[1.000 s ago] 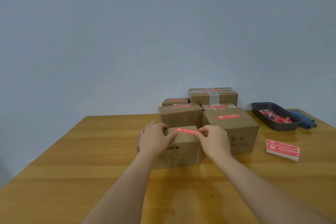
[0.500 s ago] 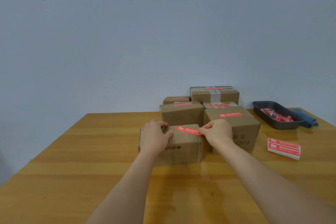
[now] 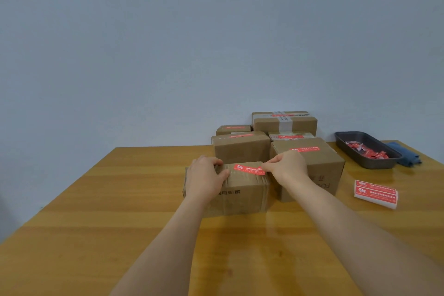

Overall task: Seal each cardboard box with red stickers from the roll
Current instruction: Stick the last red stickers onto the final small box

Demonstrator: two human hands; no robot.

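Right hand (image 3: 287, 166) has slid off right end of red rectangular sticker (image 3: 249, 169), fingertips now pinching that end. Left hand (image 3: 205, 179) curled over left top edge of small brown cardboard box (image 3: 240, 196), gripping it. Dark metal tray (image 3: 367, 149), far right of box, holds red scraps (image 3: 367, 152). Sticker lies on box top between hands.

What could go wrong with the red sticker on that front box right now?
The right hand is at the red sticker's right end, which looks slightly lifted, so it might crease or land crooked. The left hand holds the front box; if that grip slips, the box may slide on the table and skew the seal.
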